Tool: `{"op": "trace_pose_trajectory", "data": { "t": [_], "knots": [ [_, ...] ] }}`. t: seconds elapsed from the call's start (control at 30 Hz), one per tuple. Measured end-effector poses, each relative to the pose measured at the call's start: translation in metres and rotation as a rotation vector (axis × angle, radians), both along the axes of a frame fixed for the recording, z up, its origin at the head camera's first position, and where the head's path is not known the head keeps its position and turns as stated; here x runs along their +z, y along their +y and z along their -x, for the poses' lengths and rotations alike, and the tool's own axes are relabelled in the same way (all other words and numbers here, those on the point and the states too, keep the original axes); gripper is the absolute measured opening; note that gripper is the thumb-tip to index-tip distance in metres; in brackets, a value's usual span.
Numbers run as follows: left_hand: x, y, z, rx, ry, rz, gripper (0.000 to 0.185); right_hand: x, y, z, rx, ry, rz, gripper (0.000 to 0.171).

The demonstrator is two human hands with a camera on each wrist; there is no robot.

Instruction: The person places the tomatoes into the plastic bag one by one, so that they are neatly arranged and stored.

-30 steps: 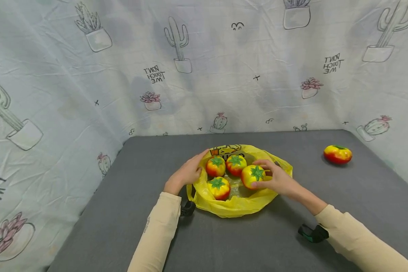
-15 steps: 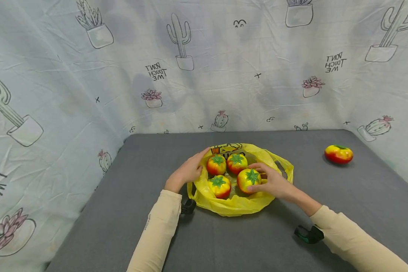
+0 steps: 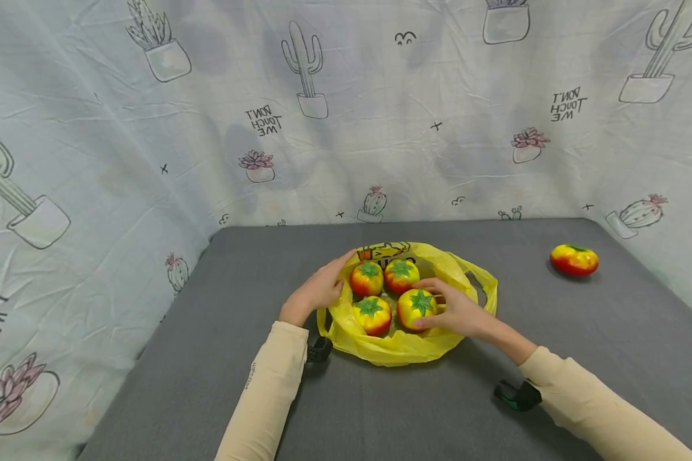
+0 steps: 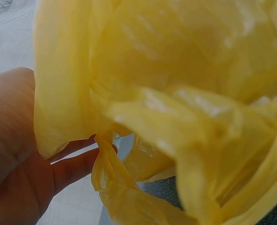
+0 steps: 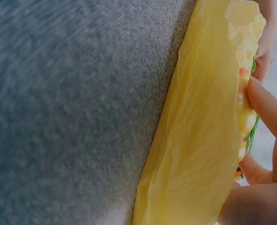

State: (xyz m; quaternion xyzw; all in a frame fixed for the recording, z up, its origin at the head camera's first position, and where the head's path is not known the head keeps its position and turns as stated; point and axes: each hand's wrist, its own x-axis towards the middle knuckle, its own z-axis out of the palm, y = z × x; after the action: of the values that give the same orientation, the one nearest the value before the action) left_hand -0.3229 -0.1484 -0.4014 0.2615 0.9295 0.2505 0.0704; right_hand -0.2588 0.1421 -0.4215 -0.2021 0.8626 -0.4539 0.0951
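Observation:
A yellow plastic bag (image 3: 380, 352) lies with its mouth spread wide on the grey table. Inside, glossy yellow-and-red tomatoes with green star-shaped tops sit together: one at the back left (image 3: 366, 279), one at the back (image 3: 402, 276), one at the front left (image 3: 372, 316). My right hand (image 3: 458, 312) reaches over the bag's right rim and grips a tomato (image 3: 416, 310) at the front right, thumb and fingers around its side. My left hand (image 3: 318, 288) holds the bag's left rim; in the left wrist view the yellow film (image 4: 63, 93) covers part of that hand (image 4: 16, 140).
Another tomato (image 3: 574, 261) lies on its side at the table's far right. A bag handle loop (image 3: 484, 282) stands out on the right. A white cloth with cactus drawings (image 3: 346, 128) hangs behind the grey table (image 3: 254, 275).
My right hand has moved left and slightly down with its tomato, bringing it beside the front left one. My left hand has stayed at the bag's rim.

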Motion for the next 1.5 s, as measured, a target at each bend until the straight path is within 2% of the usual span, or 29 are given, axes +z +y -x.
{"op": "trace_pose_trajectory", "data": {
  "t": [0.47,1.13,1.33,1.5],
  "knots": [
    [-0.0012,-0.0008,0.0013,0.005,0.0,-0.006,0.066,-0.0006,-0.0077,0.0011,0.053,0.018,-0.01,0.068],
    [0.0009,0.0008,0.0007,0.007,-0.003,-0.006,0.067,0.0003,-0.0058,0.0013,0.04,0.043,-0.036,0.074],
    [0.0007,0.0007,0.0012,0.012,-0.004,0.001,0.067,0.0016,-0.0028,-0.0001,0.047,0.077,-0.029,0.069],
    [0.0006,0.0005,0.0008,0.006,-0.002,0.002,0.067,0.0013,-0.0005,0.0,0.037,0.064,-0.02,0.067]
  ]
}}
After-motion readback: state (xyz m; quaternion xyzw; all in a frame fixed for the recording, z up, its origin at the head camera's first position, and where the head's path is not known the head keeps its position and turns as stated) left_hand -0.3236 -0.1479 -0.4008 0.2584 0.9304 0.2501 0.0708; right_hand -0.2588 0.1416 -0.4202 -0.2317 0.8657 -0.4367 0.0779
